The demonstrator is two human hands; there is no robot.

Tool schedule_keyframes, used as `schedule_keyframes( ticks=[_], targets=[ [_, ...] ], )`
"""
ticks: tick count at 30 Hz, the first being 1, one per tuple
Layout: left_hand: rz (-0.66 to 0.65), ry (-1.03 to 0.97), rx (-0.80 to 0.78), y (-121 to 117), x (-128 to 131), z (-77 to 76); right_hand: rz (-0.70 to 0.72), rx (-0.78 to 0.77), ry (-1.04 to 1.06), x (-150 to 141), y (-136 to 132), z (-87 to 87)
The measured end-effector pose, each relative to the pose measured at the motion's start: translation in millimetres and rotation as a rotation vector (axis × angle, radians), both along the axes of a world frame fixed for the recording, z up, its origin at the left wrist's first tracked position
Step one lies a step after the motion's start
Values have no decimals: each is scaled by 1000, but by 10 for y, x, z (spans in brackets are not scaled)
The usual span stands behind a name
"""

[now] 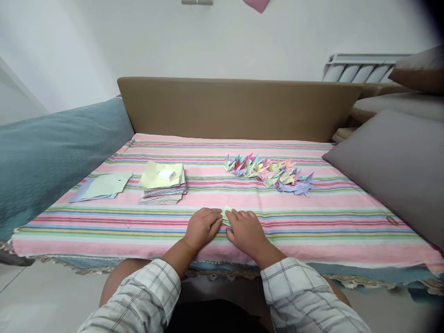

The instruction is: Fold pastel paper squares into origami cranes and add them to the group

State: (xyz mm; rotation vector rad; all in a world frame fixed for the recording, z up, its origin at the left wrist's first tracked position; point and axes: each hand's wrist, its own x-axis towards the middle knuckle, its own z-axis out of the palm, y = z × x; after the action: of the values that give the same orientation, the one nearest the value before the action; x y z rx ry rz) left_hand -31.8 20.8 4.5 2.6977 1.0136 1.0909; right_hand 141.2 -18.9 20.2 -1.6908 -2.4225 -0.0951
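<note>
On striped cloth (208, 185), pressing folded green paper (225, 221) with fingertips of left hand (203, 226) and right hand (247, 232), nearer than origami cranes (267, 172); cannot tell whether pinched. Apparently creasing; to sharpen the fold, keep edges aligned.

A single head-worn camera is looking forward and steeply down from above the lap, taking in both hands (224, 229) at mid-range, the striped cloth (208, 152) and the wall (222, 41) beyond. The upper right corner is darkening, perhaps from something near the lens.
</note>
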Motion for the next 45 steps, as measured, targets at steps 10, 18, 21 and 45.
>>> schedule_keyframes(
  ticks=[10,18,21,45],
  targets=[
    [4,-450,-496,30,-99,-53,-96,-128,404,105,119,73],
    [-27,-994,-1311,57,316,150,-164,-494,1861,-14,227,9],
    [88,-1108,-1319,58,390,176,-107,-468,1873,-30,245,-10],
    [325,-23,-346,174,-132,-44,-12,-121,429,230,354,-85]
  ],
)
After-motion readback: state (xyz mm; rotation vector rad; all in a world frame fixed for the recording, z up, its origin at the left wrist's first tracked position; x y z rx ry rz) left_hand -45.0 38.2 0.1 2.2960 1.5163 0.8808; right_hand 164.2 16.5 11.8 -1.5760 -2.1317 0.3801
